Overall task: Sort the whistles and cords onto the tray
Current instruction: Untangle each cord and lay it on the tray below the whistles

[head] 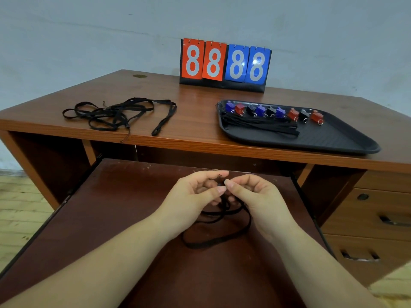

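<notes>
**Sorting mostly done – one cord in hand, a tangle left on the desk**

Lower centre of frame: both hands work over the pull-out shelf (133,218). Left hand (195,194) and right hand (251,196) meet at the fingertips, each w/ thumb and forefinger pinching the top end of a black cord (219,240). There may be a small dark bit between the fingertips, but it's too hidden to tell what it is. Rest of that cord hangs below the hands in loose loops that look to rest on the shelf.

Done so far, right of centre: black tray (347,141) sits on the desk (200,94). Along its far edge a row of whistles (272,112) – purple, red, black, approx nine – each w/ a small ring. Just in front of the row, touching or nearly, a bundle of straightened cords (260,126) lies lengthwise on the tray's left half. Near part of the tray shows bare.

Left to do, upper left of frame: a tangle of loose cords (117,113) on the desk, well apart from the tray, one strand dangling over the front edge. No whistles visible outside the tray.

Judgement: whistle part looks finished or nearly; cords prob. over halfway. Remaining = finish the cord in hand, lay it w/ the bundle, then untangle the pile.

Background, top centre: flip scoreboard (224,63) reading 8888, red and blue cards.
</notes>
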{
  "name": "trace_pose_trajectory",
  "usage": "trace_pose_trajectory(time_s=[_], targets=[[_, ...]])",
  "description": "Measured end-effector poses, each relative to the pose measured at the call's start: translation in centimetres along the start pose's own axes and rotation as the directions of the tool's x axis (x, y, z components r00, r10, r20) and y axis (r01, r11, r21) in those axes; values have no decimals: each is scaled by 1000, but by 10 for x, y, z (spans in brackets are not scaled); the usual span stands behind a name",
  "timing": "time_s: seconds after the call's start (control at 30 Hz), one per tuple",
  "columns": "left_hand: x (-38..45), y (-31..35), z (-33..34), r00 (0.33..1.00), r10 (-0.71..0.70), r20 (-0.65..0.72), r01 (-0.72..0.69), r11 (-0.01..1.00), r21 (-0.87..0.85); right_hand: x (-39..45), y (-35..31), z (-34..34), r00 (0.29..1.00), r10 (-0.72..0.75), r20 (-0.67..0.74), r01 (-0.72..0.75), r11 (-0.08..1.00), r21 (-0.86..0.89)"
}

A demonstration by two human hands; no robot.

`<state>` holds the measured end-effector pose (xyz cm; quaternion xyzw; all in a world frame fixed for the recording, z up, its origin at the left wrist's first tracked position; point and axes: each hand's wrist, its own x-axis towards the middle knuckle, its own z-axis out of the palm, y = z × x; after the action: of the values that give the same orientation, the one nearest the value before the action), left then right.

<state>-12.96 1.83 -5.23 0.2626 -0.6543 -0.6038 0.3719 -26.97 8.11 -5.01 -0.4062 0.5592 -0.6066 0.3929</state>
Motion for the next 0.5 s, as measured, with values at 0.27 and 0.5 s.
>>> trace_pose_trajectory(time_s=[0.27,0.5], targets=[[1,2,-2,999,-30,-31,29,998,-56,1,3,2,997,0,83,-1,1000,3],[3,5,-7,995,-49,-88,37,991,-130,-1,3,4,981,-72,179,96,986,-134]])
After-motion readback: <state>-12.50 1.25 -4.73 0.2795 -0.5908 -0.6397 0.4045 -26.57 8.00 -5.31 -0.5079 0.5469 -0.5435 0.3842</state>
